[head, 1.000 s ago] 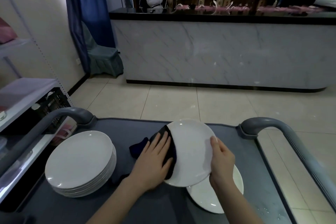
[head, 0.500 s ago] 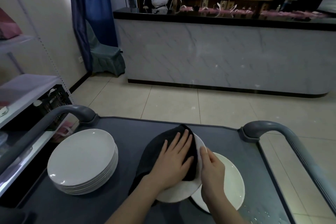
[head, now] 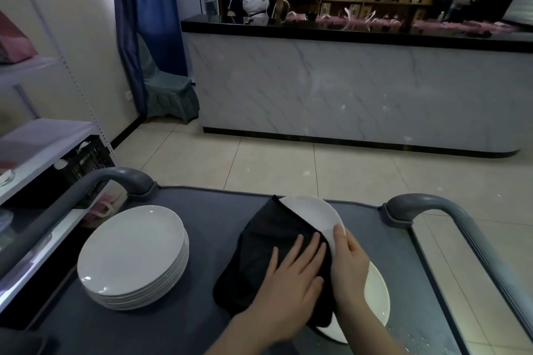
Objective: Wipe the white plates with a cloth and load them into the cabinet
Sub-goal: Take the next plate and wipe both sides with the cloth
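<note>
Grey cart (head: pixel 207 228), top surface in view. Left hand (head: pixel 291 285) lies palm-down on a dark cloth (head: pixel 268 251), fingers spread apart and pointing far-right, pressing the cloth flat against a white plate (head: pixel 314 213). Right hand (head: pixel 350 264) grips that plate at its right rim, thumb on the upper face, remaining fingers hidden behind the plate.

Held plate: tilted, its face turned up and to the left; the visible outline reads as an ellipse with long axis running from far-left to near-right. Only its far crescent shows; the cloth covers the rest. It sits at centre-right of the cart, above a second plate (head: pixel 376 297) lying flat on the cart surface at near right, partly hidden by the right wrist. Whether the two plates touch cannot be told.

Stack of plates (head: pixel 131 251) sits flat at the cart's left, well apart from the hands. Water droplets (head: pixel 403 331) on cart surface, near right.
</note>
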The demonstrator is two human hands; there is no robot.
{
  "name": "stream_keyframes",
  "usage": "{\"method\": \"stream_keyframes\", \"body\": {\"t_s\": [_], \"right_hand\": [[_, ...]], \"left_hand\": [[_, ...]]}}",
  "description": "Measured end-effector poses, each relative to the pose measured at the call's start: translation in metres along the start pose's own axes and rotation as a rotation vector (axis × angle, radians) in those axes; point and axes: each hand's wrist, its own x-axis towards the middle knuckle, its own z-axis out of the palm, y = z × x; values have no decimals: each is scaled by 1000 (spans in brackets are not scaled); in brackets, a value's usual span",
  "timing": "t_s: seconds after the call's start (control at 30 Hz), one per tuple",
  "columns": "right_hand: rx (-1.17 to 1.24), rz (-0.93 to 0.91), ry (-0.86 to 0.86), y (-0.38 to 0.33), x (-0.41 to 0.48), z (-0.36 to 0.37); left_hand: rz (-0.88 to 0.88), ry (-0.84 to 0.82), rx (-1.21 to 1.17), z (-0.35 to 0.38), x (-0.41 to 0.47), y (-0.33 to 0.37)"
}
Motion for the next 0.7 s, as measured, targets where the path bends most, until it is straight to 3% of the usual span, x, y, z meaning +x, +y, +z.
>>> {"method": "stream_keyframes", "body": {"t_s": [0.17,0.43,0.7], "right_hand": [[18,75,-112,7,-16,1],[63,9,-63,-12,-2,-10],[71,33,28,-6,7,0]], "left_hand": [[-57,-7,39,-17,29,-20],[-226,120,65,-17,8,-57],[-54,33,-33,1,-10,-12]]}}
